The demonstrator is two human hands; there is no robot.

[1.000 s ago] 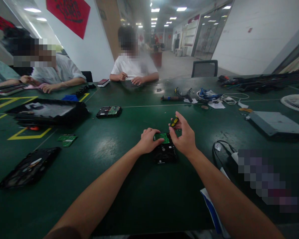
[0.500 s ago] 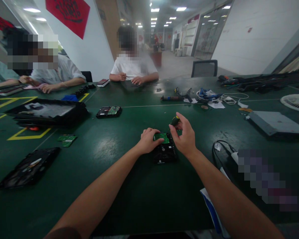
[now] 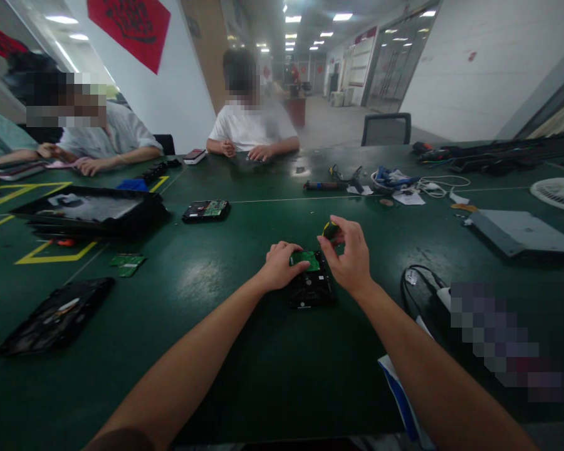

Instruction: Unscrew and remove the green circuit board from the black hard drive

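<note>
Centrally, a black rectangular hard drive (image 3: 310,289) lies flat on the dark green table (image 3: 244,357), with its small green circuit board (image 3: 305,259) facing up at the far end. The left hand (image 3: 279,266) is curled over the drive's far left corner, thumb on the board, gripping it down against the table. The right hand (image 3: 350,260) pinches a small yellow-and-black-handled screwdriver (image 3: 329,229) between thumb and fingertips, above the board's far right corner; its tip is hidden behind the fingers.

Judged good practice is to hold the shaft upright over the screw, press down lightly, turn with the fingertips alone, and let the left hand bear the weight so the drive cannot spin. A tilted driver would likely slip and scratch the board. Well apart to the left lie a second black hard drive (image 3: 205,211) and loose green boards (image 3: 128,263).
</note>
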